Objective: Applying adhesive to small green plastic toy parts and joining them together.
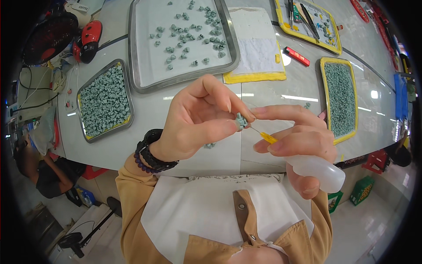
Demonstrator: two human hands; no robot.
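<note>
Head view.

Left hand (198,121): thumb and fingertips closed on one small green piece (240,120), held up over the near part of the worktop (151,110). On its wrist, a black watch (154,152) with a dark beaded bracelet (143,159) beside it.

Right hand (303,136): curled round a translucent white bottle (323,171) with a yellow nozzle (267,137) and thin needle, aimed at the piece — whether the needle touches it cannot be told. Its index fingertip meets or nearly meets the left fingertips.

Large metal tray (184,80), beyond the left hand: green pieces scattered on a white base.

Left tray (128,94), metal-rimmed: heaped with similar pieces.

Right tray (323,83), yellow-edged: filled with smaller green bits.

Tool tray (303,36), far right, yellow-rimmed: dark slender tools and loose bits.

White sheet (257,53), one, with a yellow near edge, just beside the large tray.

Red stick-shaped item (296,56), one, between sheet and right tray.

Loose green bits: one (307,105) near the right tray; one (210,145) below the left hand.

Far left: black fan (50,37); red-and-black ladybird-shaped item (91,42).

Off the worktop: another person (50,176), left; green crate (362,190), right — on the floor.
</note>
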